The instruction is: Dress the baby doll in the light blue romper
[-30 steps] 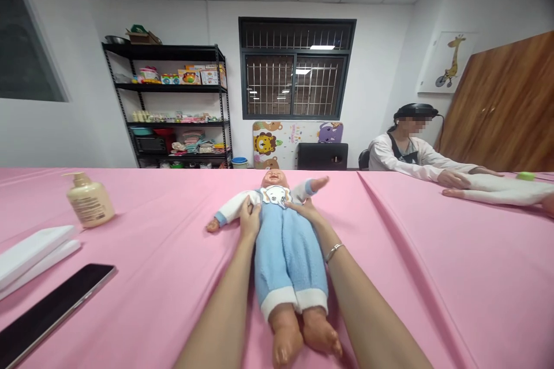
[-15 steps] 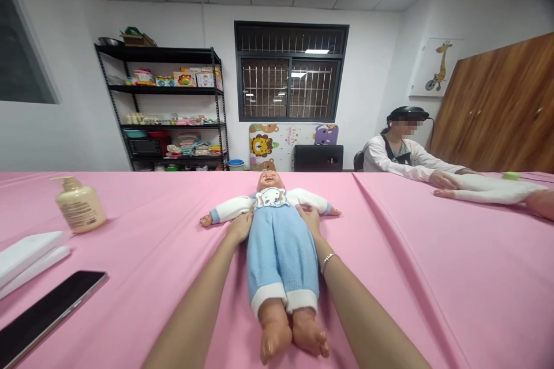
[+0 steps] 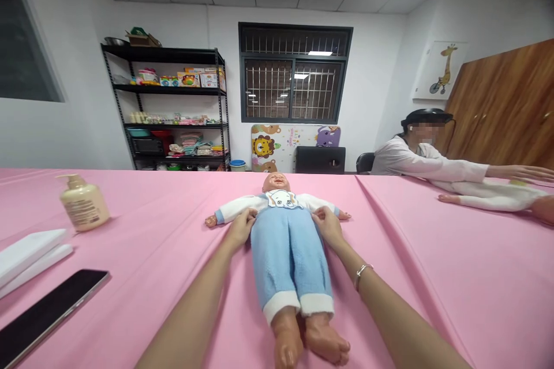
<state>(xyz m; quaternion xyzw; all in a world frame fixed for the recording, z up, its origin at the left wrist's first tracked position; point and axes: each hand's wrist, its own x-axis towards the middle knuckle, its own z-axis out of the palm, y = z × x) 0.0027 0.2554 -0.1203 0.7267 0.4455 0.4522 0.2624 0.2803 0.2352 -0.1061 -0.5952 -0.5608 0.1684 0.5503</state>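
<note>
Pink cloth-covered table (image 3: 433, 277) bears a baby doll (image 3: 288, 259) in blue-and-white fleece, face up mid-frame, feet at the lower edge. Left hand (image 3: 240, 229) and right hand (image 3: 329, 226) rest on its sides, fingers together; any grip cannot be told.

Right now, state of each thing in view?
doll: on its back, dressed, arms out
left hand: on doll's side by the arm, fingers curled, grip unclear
right hand: on doll's other side, grip unclear
pump bottle: upright
phone: lying flat, screen dark
white cloths: folded flat
window: shut, barred
second doll: lying flat, in white
co-worker: seated, arms stretched out over second doll
</note>
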